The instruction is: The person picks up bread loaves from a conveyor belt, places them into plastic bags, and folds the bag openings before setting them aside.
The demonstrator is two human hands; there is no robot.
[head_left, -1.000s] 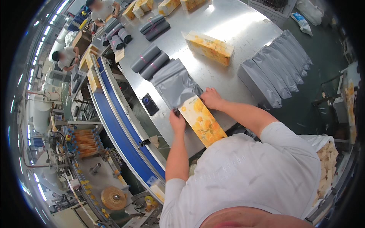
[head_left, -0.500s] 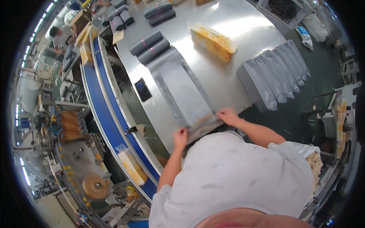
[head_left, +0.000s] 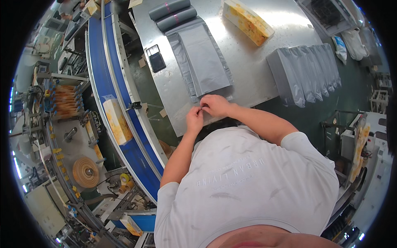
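My left hand (head_left: pixel 194 119) and my right hand (head_left: pixel 216 106) meet at the near edge of the metal table, fingertips pinched together. Whatever is between those fingers is too small or hidden to make out. Just beyond them lies a flat stack of grey plastic bags (head_left: pixel 206 62), its near end close to my right hand. Two rolls of grey bags (head_left: pixel 173 17) lie at the far end of this stack. To its left rests a dark phone-like device (head_left: pixel 156 58).
A yellow-and-white pack (head_left: pixel 248 22) lies on the metal table (head_left: pixel 256 84). Several grey-wrapped packs (head_left: pixel 304 74) stand in a row at the right edge. Left of the table runs a blue conveyor belt (head_left: pixel 142 169) carrying another yellow-and-white pack (head_left: pixel 117 121). Machinery stands further left.
My hands, earlier apart at the near corners of the bag stack, have come together. The view has shifted. A yellow-and-white pack on the conveyor has moved farther away.
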